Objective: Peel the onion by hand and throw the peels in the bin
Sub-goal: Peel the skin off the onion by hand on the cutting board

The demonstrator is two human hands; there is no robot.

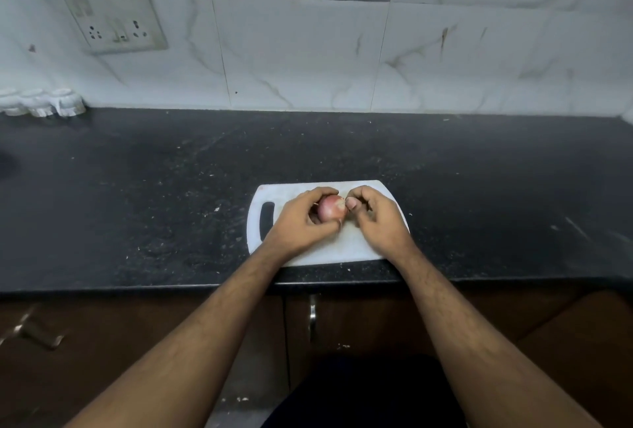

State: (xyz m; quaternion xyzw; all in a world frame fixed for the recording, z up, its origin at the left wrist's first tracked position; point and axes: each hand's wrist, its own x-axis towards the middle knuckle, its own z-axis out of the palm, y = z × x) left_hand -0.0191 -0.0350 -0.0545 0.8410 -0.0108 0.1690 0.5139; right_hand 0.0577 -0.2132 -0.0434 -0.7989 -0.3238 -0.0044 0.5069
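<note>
Your forearms fill lower frame. Left hand (301, 218) curled round onion (329, 210), frame centre, over white cutting board (370, 246). Right hand (373, 218) fingers bent, thumb pinching at onion's end. Black counter (137, 187); socket plate (111, 14) upper left.

We record one black stone countertop (171, 187), finely speckled and scattered with pale crumbs and flecks, running the full width of the view against a white marbled tile wall. Directly on it we list: one white plastic cutting board (308, 253) with a slot handle at its left end, lying flat near the front edge, about centre; one white scalloped object (41, 103), its kind unclear to us, at the far left corner touching the wall. The front edge overhangs dark brown cabinet doors.
</note>
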